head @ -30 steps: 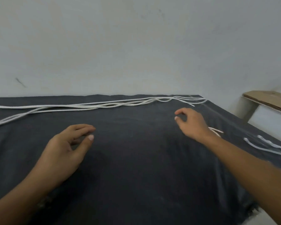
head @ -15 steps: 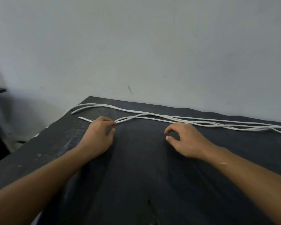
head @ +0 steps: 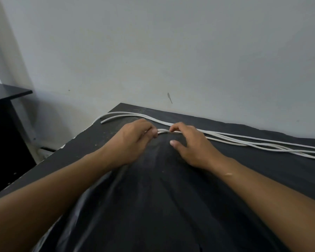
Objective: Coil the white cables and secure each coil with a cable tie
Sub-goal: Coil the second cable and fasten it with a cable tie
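Several white cables (head: 244,140) lie stretched along the far side of the dark cloth-covered table (head: 153,197), running off to the right. Two cable ends curve near the table's far left corner. My left hand (head: 129,142) pinches the nearest cable close to its left end, fingers curled over it. Just to its right, my right hand (head: 191,142) pinches the same cable (head: 163,131) with its fingertips, the thumb spread below. A short white length shows between the two hands. No cable ties are in view.
A pale wall (head: 171,51) rises right behind the table. To the left, past the table's edge, stands a black piece of furniture (head: 5,124) with a gap of floor between.
The view has swung left along the table. Both hands moved up to the cables' left end; the left took hold first, and the right has now closed its fingertips on the cable too.
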{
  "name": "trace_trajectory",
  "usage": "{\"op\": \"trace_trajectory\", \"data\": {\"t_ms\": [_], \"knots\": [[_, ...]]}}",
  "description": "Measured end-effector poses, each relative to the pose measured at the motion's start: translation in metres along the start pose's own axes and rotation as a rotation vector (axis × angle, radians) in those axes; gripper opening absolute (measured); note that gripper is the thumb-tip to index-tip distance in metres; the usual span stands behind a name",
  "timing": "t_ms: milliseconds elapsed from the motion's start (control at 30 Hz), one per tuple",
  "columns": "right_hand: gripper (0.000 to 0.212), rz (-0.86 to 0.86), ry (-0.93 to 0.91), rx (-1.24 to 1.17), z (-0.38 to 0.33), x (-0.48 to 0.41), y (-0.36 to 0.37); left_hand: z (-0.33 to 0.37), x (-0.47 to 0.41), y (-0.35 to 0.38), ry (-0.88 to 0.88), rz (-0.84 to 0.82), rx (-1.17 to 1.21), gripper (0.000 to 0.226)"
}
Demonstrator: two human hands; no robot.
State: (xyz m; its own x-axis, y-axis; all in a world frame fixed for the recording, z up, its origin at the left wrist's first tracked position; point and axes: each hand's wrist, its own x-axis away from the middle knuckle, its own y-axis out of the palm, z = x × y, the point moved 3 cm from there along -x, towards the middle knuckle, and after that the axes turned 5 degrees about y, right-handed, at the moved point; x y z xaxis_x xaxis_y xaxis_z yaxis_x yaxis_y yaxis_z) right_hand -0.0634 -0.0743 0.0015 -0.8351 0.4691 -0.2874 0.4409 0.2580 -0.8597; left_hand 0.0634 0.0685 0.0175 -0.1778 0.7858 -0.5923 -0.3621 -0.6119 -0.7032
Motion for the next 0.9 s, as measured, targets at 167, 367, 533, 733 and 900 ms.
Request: {"op": "trace_trajectory", "data": {"t_ms": [167, 367, 533, 733, 900], "knots": [[0.007, 0.078, 0.007, -0.155, 0.008, 0.027, -0.036, 0.036, -0.005, -0.006, -0.399, 0.078, 0.642, 0.043], [0.007, 0.135, 0.042, -0.107, 0.046, 0.083, -0.091, 0.059, -0.01, -0.024, -0.582, 0.084, 1.477, 0.01], [0.002, 0.23, 0.117, -0.141, 0.084, 0.134, -0.128, 0.073, 0.003, -0.015, -0.607, 0.113, 1.636, 0.006], [0.021, 0.239, 0.1, -0.059, 0.089, 0.188, -0.133, 0.099, 0.018, 0.027, -0.626, 0.144, 1.483, 0.024], [0.012, 0.082, -0.035, 0.074, 0.064, 0.223, -0.108, 0.125, 0.024, 0.06, -0.65, 0.104, 1.383, 0.028]]}}
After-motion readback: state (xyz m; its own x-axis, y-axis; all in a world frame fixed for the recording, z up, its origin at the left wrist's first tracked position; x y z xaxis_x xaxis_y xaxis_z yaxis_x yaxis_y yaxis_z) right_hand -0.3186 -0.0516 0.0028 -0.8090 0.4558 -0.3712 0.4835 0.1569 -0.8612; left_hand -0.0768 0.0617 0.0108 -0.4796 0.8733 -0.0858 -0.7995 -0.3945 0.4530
